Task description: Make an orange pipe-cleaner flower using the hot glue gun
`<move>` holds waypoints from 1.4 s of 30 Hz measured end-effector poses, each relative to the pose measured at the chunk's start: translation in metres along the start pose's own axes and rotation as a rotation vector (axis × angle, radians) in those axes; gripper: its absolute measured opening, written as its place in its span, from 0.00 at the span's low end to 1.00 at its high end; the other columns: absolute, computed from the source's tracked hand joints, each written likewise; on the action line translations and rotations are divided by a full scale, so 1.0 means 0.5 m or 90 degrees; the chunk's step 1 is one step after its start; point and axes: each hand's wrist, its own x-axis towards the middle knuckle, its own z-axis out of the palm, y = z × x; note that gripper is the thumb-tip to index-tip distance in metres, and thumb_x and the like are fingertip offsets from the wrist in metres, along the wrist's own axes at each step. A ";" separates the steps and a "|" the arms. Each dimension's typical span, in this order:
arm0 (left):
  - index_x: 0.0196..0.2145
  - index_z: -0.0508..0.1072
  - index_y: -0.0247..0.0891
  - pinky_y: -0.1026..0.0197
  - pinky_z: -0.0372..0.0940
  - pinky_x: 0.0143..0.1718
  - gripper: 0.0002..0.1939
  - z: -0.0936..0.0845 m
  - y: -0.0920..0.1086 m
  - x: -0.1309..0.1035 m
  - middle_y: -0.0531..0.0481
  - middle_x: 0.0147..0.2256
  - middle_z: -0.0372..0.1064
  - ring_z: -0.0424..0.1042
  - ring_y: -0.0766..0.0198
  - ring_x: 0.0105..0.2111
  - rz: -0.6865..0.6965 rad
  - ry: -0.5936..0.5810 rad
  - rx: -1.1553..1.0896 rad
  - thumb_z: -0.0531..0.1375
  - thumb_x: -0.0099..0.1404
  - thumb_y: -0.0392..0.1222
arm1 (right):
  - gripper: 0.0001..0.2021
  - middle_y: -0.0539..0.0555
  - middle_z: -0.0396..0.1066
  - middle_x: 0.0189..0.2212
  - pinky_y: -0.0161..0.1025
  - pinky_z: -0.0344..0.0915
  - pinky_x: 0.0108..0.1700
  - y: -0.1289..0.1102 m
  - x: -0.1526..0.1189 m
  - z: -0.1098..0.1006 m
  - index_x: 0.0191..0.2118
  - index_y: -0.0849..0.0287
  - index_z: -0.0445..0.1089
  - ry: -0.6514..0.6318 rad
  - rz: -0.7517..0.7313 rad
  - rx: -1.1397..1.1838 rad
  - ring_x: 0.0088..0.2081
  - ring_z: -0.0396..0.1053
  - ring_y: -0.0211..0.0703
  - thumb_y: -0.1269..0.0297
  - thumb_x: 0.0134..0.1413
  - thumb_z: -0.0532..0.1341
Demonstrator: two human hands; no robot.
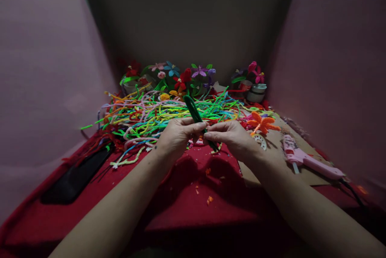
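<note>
Between both hands is a dark green pipe cleaner [194,109], bent into a narrow loop that slants up to the left. My left hand [180,134] pinches it around its middle with thumb and fingers. Just below, the fingertips of my right hand [230,136] close on its lower part, almost touching the left fingers. The lower end pokes out beneath the right fingertips. Behind the hands spreads a big heap of loose pipe cleaners [144,109] in many colours.
Pipe-cleaner flowers [181,79] stand along the back, beside a small jar [257,92]. At right, a pink glue gun [310,161], a tape roll [259,141] and an orange flower [262,122] lie on cardboard [250,175]. A black phone [76,177] lies left on the red cloth [193,213].
</note>
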 end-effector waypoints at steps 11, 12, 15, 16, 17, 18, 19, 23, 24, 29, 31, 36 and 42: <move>0.25 0.76 0.36 0.64 0.59 0.28 0.05 0.012 0.003 -0.004 0.53 0.23 0.66 0.63 0.67 0.25 0.199 0.080 0.176 0.64 0.50 0.40 | 0.09 0.48 0.65 0.12 0.31 0.47 0.17 0.030 0.008 0.029 0.19 0.63 0.66 0.029 0.076 0.269 0.14 0.55 0.30 0.64 0.35 0.66; 0.26 0.75 0.36 0.64 0.58 0.26 0.06 0.008 0.003 -0.002 0.53 0.22 0.66 0.62 0.68 0.23 0.144 0.050 0.121 0.64 0.50 0.41 | 0.09 0.48 0.65 0.12 0.31 0.47 0.17 0.031 0.009 0.030 0.20 0.63 0.66 0.023 0.080 0.282 0.14 0.55 0.30 0.64 0.36 0.66; 0.26 0.75 0.34 0.65 0.56 0.22 0.08 0.002 0.003 0.001 0.52 0.20 0.66 0.60 0.70 0.18 0.049 0.014 0.032 0.65 0.49 0.41 | 0.08 0.48 0.65 0.12 0.31 0.48 0.18 0.032 0.009 0.038 0.19 0.62 0.66 0.028 0.068 0.274 0.14 0.56 0.30 0.65 0.36 0.65; 0.25 0.74 0.33 0.66 0.55 0.21 0.08 0.003 0.005 0.001 0.53 0.19 0.65 0.59 0.71 0.18 0.044 0.020 0.031 0.65 0.48 0.41 | 0.08 0.47 0.64 0.12 0.31 0.48 0.18 0.032 0.008 0.041 0.19 0.62 0.66 0.046 0.057 0.251 0.14 0.56 0.31 0.65 0.36 0.64; 0.24 0.74 0.33 0.67 0.53 0.19 0.08 0.004 0.007 -0.001 0.53 0.19 0.64 0.58 0.72 0.17 0.047 0.034 0.037 0.65 0.48 0.41 | 0.07 0.46 0.63 0.12 0.31 0.49 0.19 0.033 0.007 0.045 0.18 0.62 0.66 0.067 0.043 0.220 0.14 0.56 0.30 0.67 0.36 0.64; 0.24 0.74 0.33 0.67 0.52 0.18 0.08 0.006 0.010 -0.002 0.54 0.18 0.63 0.57 0.73 0.17 0.057 0.057 0.046 0.65 0.48 0.41 | 0.07 0.46 0.63 0.12 0.32 0.50 0.20 0.033 0.005 0.048 0.17 0.62 0.66 0.086 0.025 0.183 0.15 0.56 0.30 0.68 0.36 0.64; 0.23 0.73 0.34 0.68 0.52 0.18 0.08 0.008 0.013 -0.003 0.55 0.18 0.62 0.56 0.73 0.16 0.077 0.088 0.059 0.65 0.49 0.41 | 0.07 0.46 0.62 0.13 0.32 0.50 0.21 0.034 0.003 0.051 0.16 0.62 0.66 0.102 0.006 0.143 0.16 0.56 0.30 0.69 0.36 0.63; 0.20 0.72 0.34 0.66 0.56 0.22 0.08 0.004 0.019 0.001 0.55 0.21 0.62 0.59 0.71 0.22 0.195 0.187 0.153 0.66 0.46 0.41 | 0.08 0.46 0.62 0.12 0.33 0.52 0.23 0.033 -0.004 0.058 0.15 0.62 0.67 0.121 -0.026 0.039 0.17 0.56 0.31 0.70 0.39 0.61; 0.18 0.71 0.34 0.66 0.57 0.23 0.09 0.001 0.019 0.003 0.54 0.22 0.62 0.60 0.70 0.23 0.225 0.201 0.184 0.66 0.46 0.41 | 0.09 0.46 0.62 0.12 0.33 0.52 0.23 0.032 -0.005 0.058 0.15 0.61 0.66 0.122 -0.021 0.028 0.17 0.56 0.31 0.69 0.40 0.61; 0.11 0.61 0.34 0.67 0.52 0.19 0.17 -0.008 0.027 0.004 0.57 0.16 0.50 0.52 0.73 0.19 0.277 0.257 0.259 0.64 0.49 0.39 | 0.10 0.46 0.62 0.12 0.33 0.52 0.22 0.024 -0.009 0.056 0.13 0.61 0.65 0.112 0.017 -0.018 0.16 0.56 0.31 0.70 0.39 0.60; 0.14 0.63 0.35 0.67 0.48 0.16 0.15 -0.011 0.035 0.001 0.58 0.15 0.48 0.49 0.74 0.16 0.213 0.230 0.213 0.64 0.49 0.40 | 0.10 0.46 0.61 0.11 0.33 0.51 0.22 0.023 -0.011 0.056 0.13 0.61 0.65 0.107 0.031 -0.024 0.16 0.55 0.31 0.70 0.40 0.60; 0.20 0.67 0.35 0.69 0.44 0.13 0.08 -0.020 0.044 0.002 0.59 0.14 0.53 0.48 0.76 0.12 0.126 0.174 0.165 0.62 0.50 0.41 | 0.09 0.45 0.61 0.12 0.33 0.51 0.22 0.030 -0.015 0.058 0.15 0.61 0.64 0.092 0.036 -0.030 0.17 0.55 0.31 0.69 0.40 0.60; 0.22 0.70 0.34 0.71 0.50 0.15 0.06 -0.025 0.034 0.013 0.58 0.16 0.58 0.55 0.75 0.15 0.238 0.284 0.362 0.60 0.52 0.40 | 0.10 0.45 0.61 0.13 0.31 0.52 0.22 0.036 -0.015 0.065 0.16 0.61 0.63 0.084 0.051 0.000 0.17 0.56 0.31 0.67 0.41 0.60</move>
